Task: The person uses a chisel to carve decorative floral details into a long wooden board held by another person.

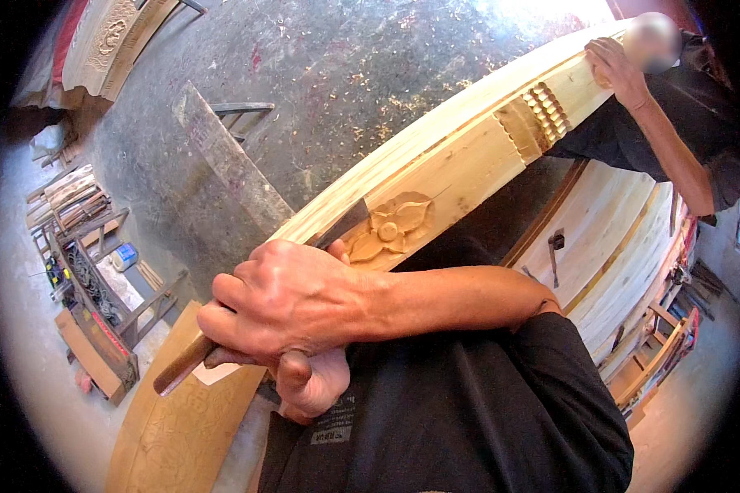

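My right hand (292,292) is wrapped round a chisel, whose wooden handle (179,366) sticks out at the lower left. The chisel's flat dark blade (345,222) lies along a long pale wooden beam (460,185), beside a carved flower (390,230). My right forearm crosses in front of me from the right. Partly covered by that hand, my left hand (321,384) shows low down near my dark shirt; most of its fingers are hidden. A fingertip shows beside the blade, but I cannot tell whose it is.
A co-worker's hand (617,72) rests on the beam's far end, past carved rows of beads (545,115). A board (230,160) on a stand is beyond the beam. Tools and a rack (94,271) stand left; a curved patterned panel (177,431) lies below. Pale planks (600,222) are at right.
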Demonstrator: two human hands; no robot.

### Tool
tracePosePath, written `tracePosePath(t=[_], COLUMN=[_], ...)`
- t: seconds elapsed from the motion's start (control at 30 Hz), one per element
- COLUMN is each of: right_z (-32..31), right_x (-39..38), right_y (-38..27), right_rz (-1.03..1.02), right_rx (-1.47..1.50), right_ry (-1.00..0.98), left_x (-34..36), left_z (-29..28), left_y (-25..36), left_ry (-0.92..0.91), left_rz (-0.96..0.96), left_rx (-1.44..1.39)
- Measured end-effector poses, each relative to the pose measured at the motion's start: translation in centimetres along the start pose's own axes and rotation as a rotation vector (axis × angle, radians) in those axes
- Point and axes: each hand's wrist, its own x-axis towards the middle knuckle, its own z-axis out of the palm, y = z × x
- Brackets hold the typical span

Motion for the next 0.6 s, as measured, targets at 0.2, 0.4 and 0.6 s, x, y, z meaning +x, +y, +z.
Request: tracePosePath(t=[0.2, 0.4, 0.6], right_z=[-4.1, -10.9, -13.3], right_x=[2.9, 0.3, -5.5], right_y=[-0.4, -0.4, 0.8], right_rz=[-0.038, 0.255, -0.168], right_rx=[-0.209, 0.373, 0.876], right_ry=[0.517, 0.924, 0.74], left_x=[-0.7, 1.8, 1.7], left_z=[0.0, 1.1, 6.3], left_y=[-1.1, -3.0, -7.1], left_ry=[0.022, -0.518, -0.39], left_rz=[0.104, 0.751, 1.22], left_rx=[-0.04, 0.761, 1.038])
